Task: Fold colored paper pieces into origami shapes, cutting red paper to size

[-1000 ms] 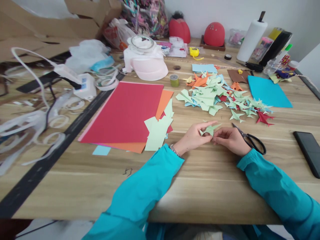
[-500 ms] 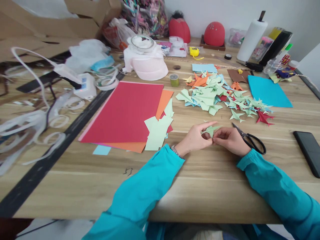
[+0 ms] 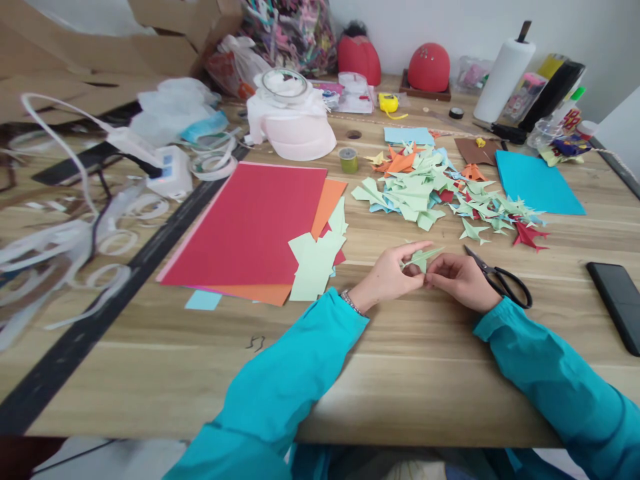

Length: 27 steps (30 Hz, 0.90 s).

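Note:
Between my hands is a small piece of folded light green paper [image 3: 423, 259] with pointed ends, held just above the table. My left hand [image 3: 389, 277] grips it from the left, thumb below and fingers above. From the right, the pinched fingertips of my right hand [image 3: 457, 279] hold its lower edge. Part of the paper is hidden behind my fingers. A pair of black-handled scissors [image 3: 506, 283] lies beside my right hand. Beyond both hands spreads a pile of folded paper pieces [image 3: 415, 187], mostly light green, with some orange, blue and red.
Red paper sheets [image 3: 245, 227] lie to the left, with orange sheets and light green cutouts [image 3: 316, 267] at their edge. A phone [image 3: 617, 303] rests at the far right. Behind are a thread spool [image 3: 349, 161], turquoise paper [image 3: 540, 183] and a white cap [image 3: 295, 130].
Almost nothing differs. Both hands stay in place on the green folded paper, with only a very slight shift of the left hand and fingers.

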Tool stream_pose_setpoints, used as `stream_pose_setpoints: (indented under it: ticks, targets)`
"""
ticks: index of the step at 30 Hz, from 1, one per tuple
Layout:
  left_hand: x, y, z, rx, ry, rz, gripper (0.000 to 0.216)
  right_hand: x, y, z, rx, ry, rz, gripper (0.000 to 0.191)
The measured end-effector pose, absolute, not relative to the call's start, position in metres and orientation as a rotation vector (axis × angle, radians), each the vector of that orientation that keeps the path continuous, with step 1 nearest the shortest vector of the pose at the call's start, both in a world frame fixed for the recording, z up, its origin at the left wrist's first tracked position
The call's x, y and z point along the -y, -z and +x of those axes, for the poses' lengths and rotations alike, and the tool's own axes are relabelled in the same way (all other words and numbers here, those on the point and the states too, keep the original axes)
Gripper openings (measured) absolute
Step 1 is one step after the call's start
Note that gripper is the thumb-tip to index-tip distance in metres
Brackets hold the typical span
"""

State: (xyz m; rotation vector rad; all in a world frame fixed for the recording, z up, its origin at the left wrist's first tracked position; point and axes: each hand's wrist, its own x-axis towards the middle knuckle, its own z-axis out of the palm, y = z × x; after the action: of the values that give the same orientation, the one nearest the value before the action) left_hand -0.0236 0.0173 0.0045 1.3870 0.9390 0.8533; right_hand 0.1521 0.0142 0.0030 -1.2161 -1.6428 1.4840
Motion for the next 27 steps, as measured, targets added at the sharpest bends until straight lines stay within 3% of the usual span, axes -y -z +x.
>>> stream_pose_setpoints:
  ticks: [8,23,27]
  targets:
    - [-0.0188,-0.0046,-0.0257,-0.957,-0.905,1.368,0.049,-0.0139,-0.0044,0.1509,1.585,-1.502,-1.207,0.029]
    - [-0.0203,0.0013,-0.0265,-0.929,-0.95,1.373,0.05,-0.0146,0.0003,0.1493,1.629,-1.426,-1.143,0.037]
    - [-0.0202,0.005,-0.0236,-0.97,-0.984,1.392,0.049,-0.0123,0.0041,0.1476,1.695,-1.274,-1.181,0.036]
